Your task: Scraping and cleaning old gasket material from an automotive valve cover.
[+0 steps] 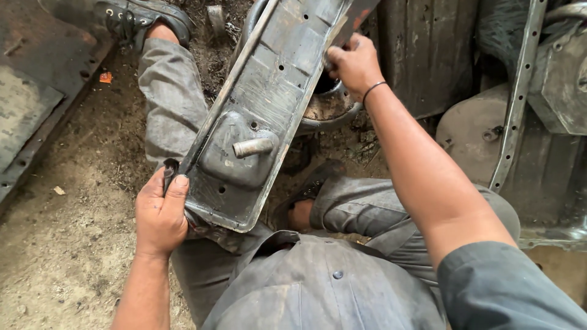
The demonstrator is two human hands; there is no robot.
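A long, grimy metal cover (269,104) is held tilted above the person's lap, its near end low and to the left, its far end running up and to the right. A short tube stub (252,147) stands out from a raised dome near the near end, and small bolt holes are seen along its face. The near left corner of the cover is gripped by the left hand (160,214), with the thumb laid along the edge and the fingers wrapped beneath, out of sight. The right hand (354,64) is closed around a flat tool with a red-marked blade (358,18), which is pressed against the cover's far right edge. Under the cover a round metal bowl (333,107) is partly seen on the dirt floor (67,244). A grey-trousered leg (171,104) is stretched out to the far left, ending in a black shoe (137,15). At the right, a thin metal gasket strip (516,104) is leaned over dark metal parts.
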